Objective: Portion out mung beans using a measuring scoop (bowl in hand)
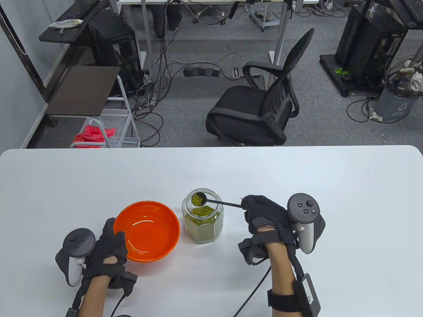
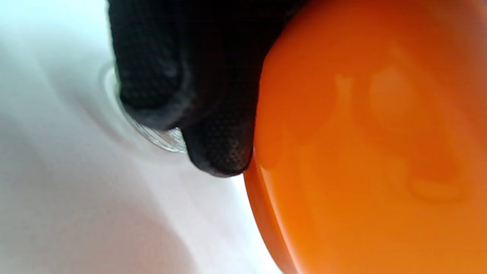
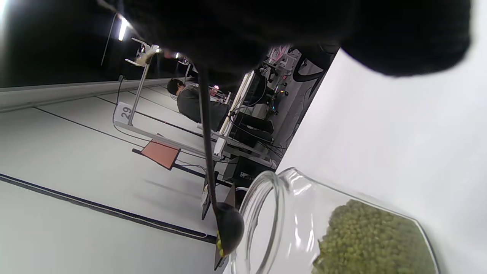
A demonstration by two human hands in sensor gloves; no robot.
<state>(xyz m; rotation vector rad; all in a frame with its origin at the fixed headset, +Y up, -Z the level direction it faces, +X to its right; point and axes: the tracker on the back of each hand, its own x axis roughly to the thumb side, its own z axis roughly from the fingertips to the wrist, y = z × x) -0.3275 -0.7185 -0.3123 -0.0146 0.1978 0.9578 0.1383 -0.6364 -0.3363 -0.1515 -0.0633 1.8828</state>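
Glossy orange plastic bowl, clear glass jar.

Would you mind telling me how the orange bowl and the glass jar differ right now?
The orange bowl is opaque, wide and shallow; the glass jar is clear, tall and faceted. The bowl holds no beans, while the jar is partly filled with mung beans. The left hand grips the bowl's rim; no hand touches the jar, though the right hand holds a loaded scoop over its mouth. Both are open-topped.

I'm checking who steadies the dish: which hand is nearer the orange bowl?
Left. The left hand grips the orange bowl at its near-left rim. The right hand is beyond the glass jar, holding the scoop over its mouth.
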